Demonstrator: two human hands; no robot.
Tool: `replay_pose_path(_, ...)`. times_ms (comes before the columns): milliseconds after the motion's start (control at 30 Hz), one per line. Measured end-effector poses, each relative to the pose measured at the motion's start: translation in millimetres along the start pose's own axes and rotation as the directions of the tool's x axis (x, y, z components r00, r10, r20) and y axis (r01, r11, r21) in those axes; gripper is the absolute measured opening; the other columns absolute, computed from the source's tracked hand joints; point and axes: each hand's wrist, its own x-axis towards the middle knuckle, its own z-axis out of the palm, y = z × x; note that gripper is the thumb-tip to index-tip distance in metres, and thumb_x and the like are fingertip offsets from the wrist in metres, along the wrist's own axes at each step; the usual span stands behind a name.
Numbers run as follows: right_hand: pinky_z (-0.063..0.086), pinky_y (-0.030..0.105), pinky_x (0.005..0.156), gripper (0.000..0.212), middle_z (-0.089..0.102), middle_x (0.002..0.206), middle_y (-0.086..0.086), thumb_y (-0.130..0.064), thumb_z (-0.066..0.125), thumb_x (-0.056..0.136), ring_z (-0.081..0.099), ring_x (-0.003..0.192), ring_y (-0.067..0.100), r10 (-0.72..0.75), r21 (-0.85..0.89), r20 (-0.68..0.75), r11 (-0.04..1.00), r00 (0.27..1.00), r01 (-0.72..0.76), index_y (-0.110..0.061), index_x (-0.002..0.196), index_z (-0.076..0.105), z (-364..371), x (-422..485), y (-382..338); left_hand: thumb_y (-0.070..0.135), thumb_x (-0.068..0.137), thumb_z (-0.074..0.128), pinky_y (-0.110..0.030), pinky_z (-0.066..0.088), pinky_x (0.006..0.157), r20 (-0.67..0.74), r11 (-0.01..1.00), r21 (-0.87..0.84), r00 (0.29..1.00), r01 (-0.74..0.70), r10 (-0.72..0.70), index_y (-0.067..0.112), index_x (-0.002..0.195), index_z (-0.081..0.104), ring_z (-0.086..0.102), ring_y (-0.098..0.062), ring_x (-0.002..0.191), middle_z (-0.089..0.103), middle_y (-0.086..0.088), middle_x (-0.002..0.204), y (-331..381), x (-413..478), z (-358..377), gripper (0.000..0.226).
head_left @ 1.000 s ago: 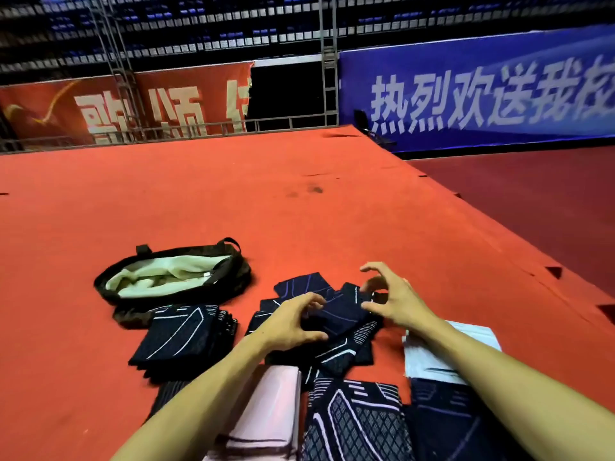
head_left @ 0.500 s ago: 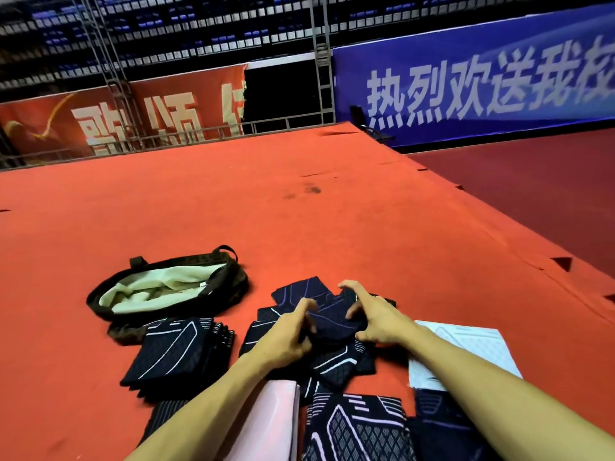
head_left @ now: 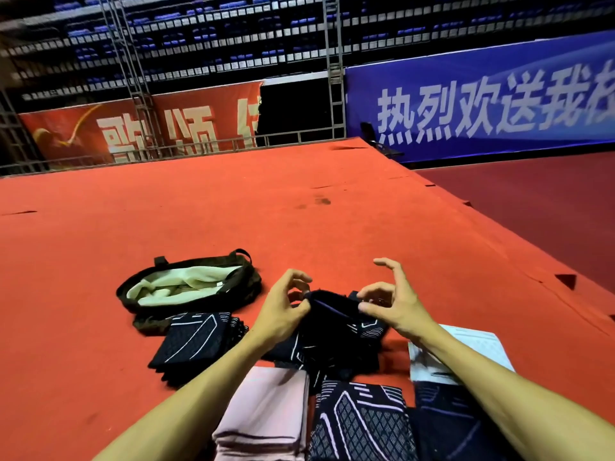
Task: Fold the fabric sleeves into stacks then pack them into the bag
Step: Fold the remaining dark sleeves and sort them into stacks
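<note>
Red carpeted platform, a few dark smudges toward its far middle. On it at left, an open dark bag with pale lining; just near side of the bag, a folded stack of dark patterned sleeves. Nearest edge, left to right: pink folded stack, dark white-lined stack, another dark stack; loose dark sleeves heaped in the middle, white paper at right.
</note>
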Motion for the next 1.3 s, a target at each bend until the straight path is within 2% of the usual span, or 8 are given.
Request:
replay_pose_path(100,0.042,0.018,0.093,0.104,0.07,0.098,0.002,-0.021,0.092,0.053,0.064,0.098,0.009,0.004,-0.124,0.169,0.992,0.986,0.017,-0.041,0.133,0.027,-2,-13,-10,-0.013,0.082,0.055,-0.016,0.041,0.059,-0.06,0.998,-0.05,0.998,0.028,-0.031,0.017,0.097,0.051,0.053,-0.011,0.073,0.055,0.001,0.084,11,-4,-1,0.034)
replay_pose_path(267,0.044,0.027,0.097,0.094,0.071,0.096,-0.009,-0.018,0.083,0.066,0.065,0.098,0.008,-0.054,-0.238,0.175,0.967,0.983,0.096,-0.049,0.133,0.024,8,-24,-24,-0.011,0.084,0.056,-0.016,0.038,0.05,-0.065,0.998,-0.067,0.998,0.021,-0.025,0.015,0.099,0.05,0.054,-0.011,0.067,0.055,-0.002,0.086,30,-5,-3,0.031)
replay_pose_path(500,0.042,0.011,0.073,0.086,0.067,0.099,-0.012,-0.005,0.064,0.073,0.061,0.073,-0.002,-0.161,-0.426,0.182,0.876,0.97,0.225,-0.05,0.133,0.022,15,-31,-30,-0.004,0.087,0.06,-0.029,0.043,0.06,-0.069,0.989,-0.146,0.997,0.035,-0.045,0.016,0.102,0.052,0.054,-0.012,0.068,0.057,0.0,0.085,45,-7,-11,0.026)
replay_pose_path(667,0.049,0.032,0.086,0.068,0.07,0.086,-0.003,-0.005,0.072,0.074,0.066,0.084,0.012,-0.109,-0.138,-0.102,0.986,0.989,0.095,-0.041,0.122,0.04,13,-27,-32,-0.003,0.088,0.06,-0.03,0.041,0.062,-0.039,0.997,-0.068,0.999,0.028,-0.031,0.014,0.101,0.056,0.054,-0.013,0.07,0.06,0.007,0.082,51,-7,-17,0.022)
replay_pose_path(767,0.049,0.03,0.081,0.084,0.066,0.106,-0.007,-0.009,0.075,0.064,0.062,0.102,0.011,-0.03,-0.08,0.036,0.996,0.999,0.033,-0.047,0.126,0.032,11,-33,-38,-0.006,0.086,0.057,-0.03,0.04,0.061,-0.083,0.996,-0.071,0.995,0.048,-0.054,0.015,0.099,0.057,0.052,-0.012,0.065,0.06,0.003,0.084,53,-6,-14,0.025)
replay_pose_path(867,0.047,0.024,0.094,0.102,0.062,0.115,-0.007,-0.02,0.086,0.056,0.057,0.113,0.006,-0.021,-0.173,0.138,0.984,0.99,0.045,-0.042,0.135,0.026,14,-42,-37,-0.006,0.086,0.057,-0.032,0.04,0.06,-0.103,0.995,-0.089,0.993,0.04,-0.049,0.017,0.1,0.056,0.05,-0.011,0.062,0.058,-0.004,0.087,57,-3,-11,0.026)
replay_pose_path(1100,0.048,0.02,0.082,0.075,0.071,0.085,0.002,0.012,0.068,0.066,0.068,0.086,0.011,-0.093,-0.052,-0.152,0.995,0.984,0.086,-0.035,0.12,0.047,32,-34,-47,0.002,0.088,0.062,-0.038,0.043,0.069,-0.041,0.992,-0.124,0.999,0.023,-0.028,0.019,0.104,0.056,0.057,-0.018,0.074,0.06,-0.002,0.089,63,-3,-18,0.024)
replay_pose_path(1300,0.046,0.009,0.075,0.065,0.07,0.083,-0.004,0.005,0.079,0.069,0.066,0.081,0.0,-0.102,0.045,-0.31,0.992,0.945,0.122,-0.03,0.116,0.05,20,-16,-67,-0.01,0.082,0.064,-0.023,0.049,0.071,-0.03,0.995,-0.098,1.0,-0.01,0.007,0.016,0.112,0.056,0.062,-0.016,0.081,0.063,0.001,0.091,72,-4,-28,0.041)
